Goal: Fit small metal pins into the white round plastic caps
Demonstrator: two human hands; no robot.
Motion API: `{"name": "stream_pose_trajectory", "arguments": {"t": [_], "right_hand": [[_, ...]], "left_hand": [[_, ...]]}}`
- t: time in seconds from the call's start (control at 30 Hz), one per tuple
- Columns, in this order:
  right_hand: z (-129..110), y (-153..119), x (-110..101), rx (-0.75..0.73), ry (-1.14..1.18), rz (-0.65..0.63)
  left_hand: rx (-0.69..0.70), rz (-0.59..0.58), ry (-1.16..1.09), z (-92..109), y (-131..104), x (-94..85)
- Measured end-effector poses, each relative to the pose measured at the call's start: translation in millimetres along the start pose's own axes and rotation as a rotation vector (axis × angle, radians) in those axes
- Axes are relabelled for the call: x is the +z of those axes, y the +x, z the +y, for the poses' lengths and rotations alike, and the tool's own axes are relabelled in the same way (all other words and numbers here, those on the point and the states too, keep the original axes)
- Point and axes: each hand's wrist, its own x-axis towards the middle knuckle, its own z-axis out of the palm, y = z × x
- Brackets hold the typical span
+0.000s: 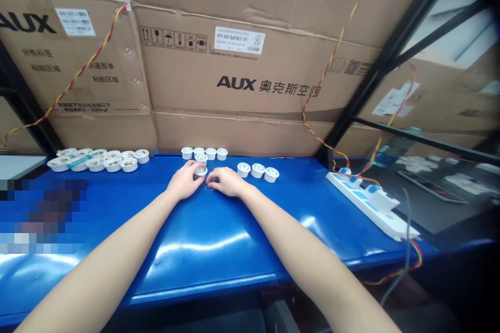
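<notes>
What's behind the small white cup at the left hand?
Directly behind the front cup: another white cup, its lower part covered; then a row of four cups, and cardboard.

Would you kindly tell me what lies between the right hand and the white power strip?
In the head view, three white cups stand there on the blue tabletop.

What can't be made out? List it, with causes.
Head view: contents of the small round white plastic cup at the left hand, too small.
Head view: shape of the tiny brownish bits by the right hand, too small.
Head view: the brown printed cardboard box's left end, cut off by the picture edge.
</notes>
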Motion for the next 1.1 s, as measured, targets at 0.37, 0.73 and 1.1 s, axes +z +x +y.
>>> {"name": "stream_pose_trajectory", "arguments": {"t": [0.37,0.73,1.1], "right_hand": [[-2,0,3,0.011,-0.092,-0.020],[0,4,3,0.039,0.300,0.150],[-1,5,1,0.141,0.700,0.090]], "left_hand": [[0.076,0.036,-0.063,-2,1,-0.4],[0.362,0.108,0.097,11,3,-7.7],[0.270,0.161,0.011,10,1,-9.1]]}}
